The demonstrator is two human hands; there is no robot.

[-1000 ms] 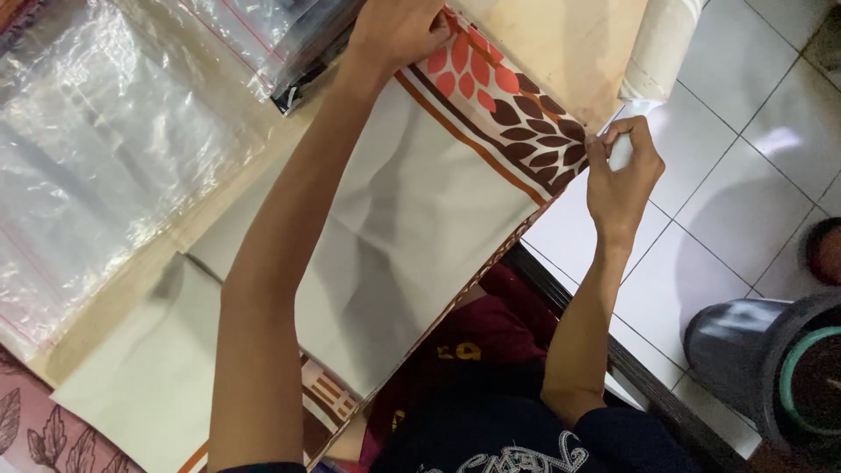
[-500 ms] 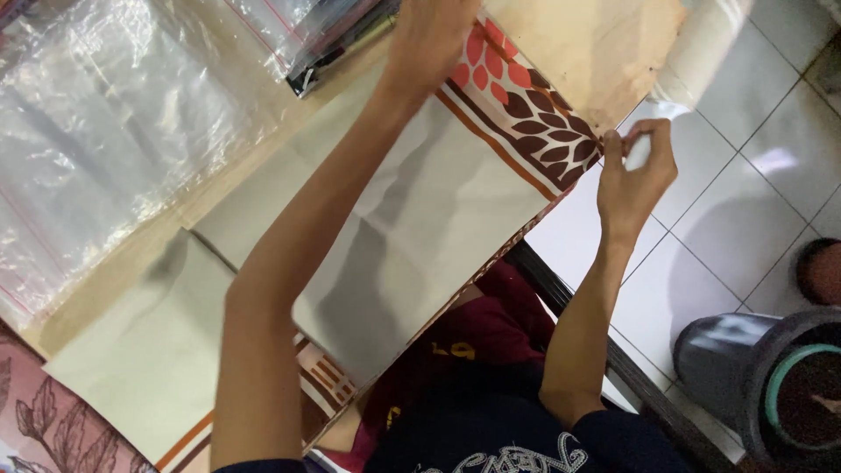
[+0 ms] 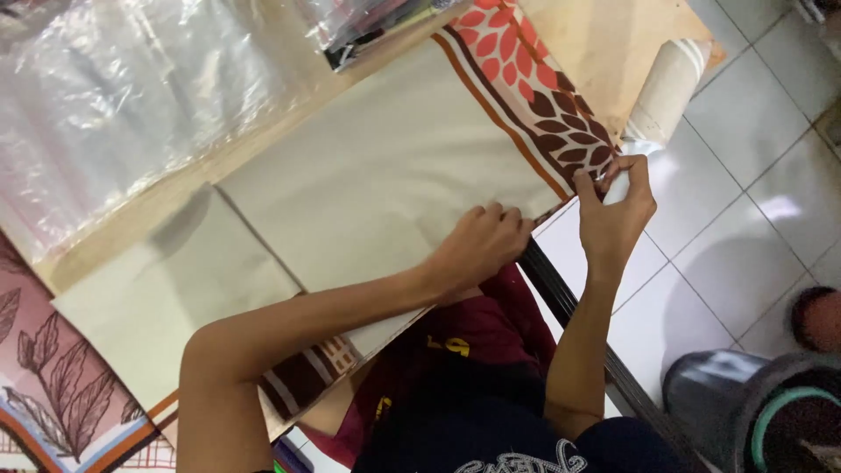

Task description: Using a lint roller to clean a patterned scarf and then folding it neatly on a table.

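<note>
Both hands work the near edge of a cream cloth (image 3: 385, 175) with a red and brown leaf-patterned border, spread on a wooden table (image 3: 613, 52). Left hand (image 3: 480, 245) presses down on the cloth's near edge, fingers curled over it; right hand (image 3: 616, 206) pinches the cloth's bordered corner between thumb and fingers. Beyond the cloth lie clear plastic bags (image 3: 123, 105), contents unclear. Right of the cloth, on the white tiled floor (image 3: 753, 175), stands a dark round bin (image 3: 771, 412).

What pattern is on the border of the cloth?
The border of the cloth has red and dark brown leaves beside orange and brown stripes, seen in the head view.
</note>
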